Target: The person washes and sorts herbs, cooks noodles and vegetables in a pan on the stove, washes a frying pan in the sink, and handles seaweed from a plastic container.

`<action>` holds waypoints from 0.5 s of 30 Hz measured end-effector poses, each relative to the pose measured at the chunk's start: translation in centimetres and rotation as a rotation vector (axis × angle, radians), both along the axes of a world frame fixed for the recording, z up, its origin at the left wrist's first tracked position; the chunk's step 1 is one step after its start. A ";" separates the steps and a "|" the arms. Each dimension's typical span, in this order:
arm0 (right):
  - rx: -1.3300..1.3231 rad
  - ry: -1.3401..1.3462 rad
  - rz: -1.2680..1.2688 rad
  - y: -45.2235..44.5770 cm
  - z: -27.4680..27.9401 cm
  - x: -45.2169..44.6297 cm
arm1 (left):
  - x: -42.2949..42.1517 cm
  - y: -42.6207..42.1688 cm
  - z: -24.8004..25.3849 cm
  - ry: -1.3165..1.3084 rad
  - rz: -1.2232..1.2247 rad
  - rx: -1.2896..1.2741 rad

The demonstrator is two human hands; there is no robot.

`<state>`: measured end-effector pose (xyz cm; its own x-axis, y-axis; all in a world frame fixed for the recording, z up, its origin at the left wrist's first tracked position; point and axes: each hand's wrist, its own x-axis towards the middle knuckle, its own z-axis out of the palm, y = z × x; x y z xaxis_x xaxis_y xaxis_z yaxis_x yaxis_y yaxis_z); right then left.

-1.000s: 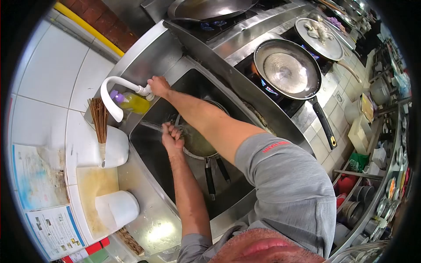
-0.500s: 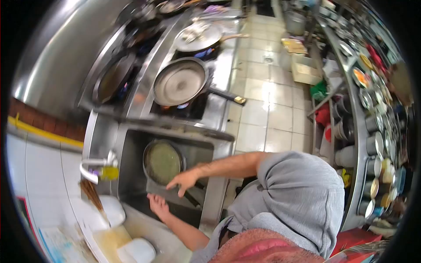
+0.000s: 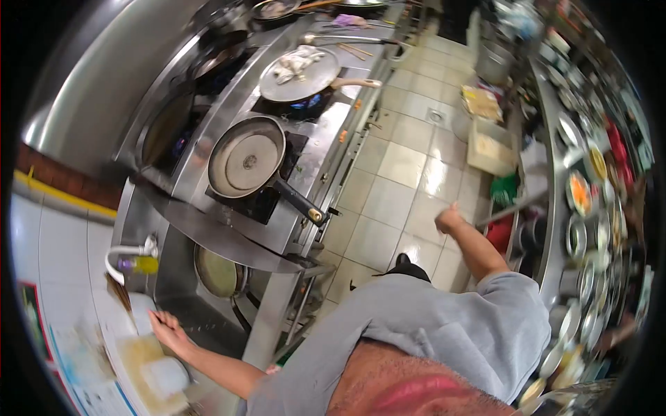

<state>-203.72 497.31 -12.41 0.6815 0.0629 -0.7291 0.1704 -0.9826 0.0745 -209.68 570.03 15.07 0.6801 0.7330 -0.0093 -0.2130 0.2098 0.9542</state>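
Note:
My left hand (image 3: 170, 331) hovers over the near left side of the sink (image 3: 182, 291), its fingers partly stretched and apart, with nothing visible in them. Beyond it in the sink sits a pan with cloudy greenish liquid (image 3: 217, 272), partly hidden by a metal panel (image 3: 215, 232). Far to the right, my right hand (image 3: 451, 220) hangs above the tiled floor, its fingers curled in and holding nothing I can see. An empty frying pan (image 3: 250, 163) rests on the near burner, its dark handle toward the aisle.
A round lid or pan with a crumpled cloth (image 3: 295, 66) is over a lit burner. At left stand a white tap (image 3: 125, 253), a yellow bottle (image 3: 144, 265) and a brush (image 3: 119, 295). Shelving with bowls and food (image 3: 579, 194) lines the right, beside a cream bin (image 3: 491, 149).
Both hands have left the area beside the sink pan. My left hand moved left, my right hand swung right over the aisle. The view has shifted and my body has turned.

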 end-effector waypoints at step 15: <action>0.824 -0.993 0.299 8.4 25.4 50.2 | 26.6 -27.3 16.0 0.017 -0.433 0.292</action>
<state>-153.52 505.70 12.96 0.7823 0.4842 0.3919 0.6068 -0.7346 -0.3037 -183.10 542.77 31.11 0.9231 0.3583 0.1394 -0.1492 -0.0002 0.9888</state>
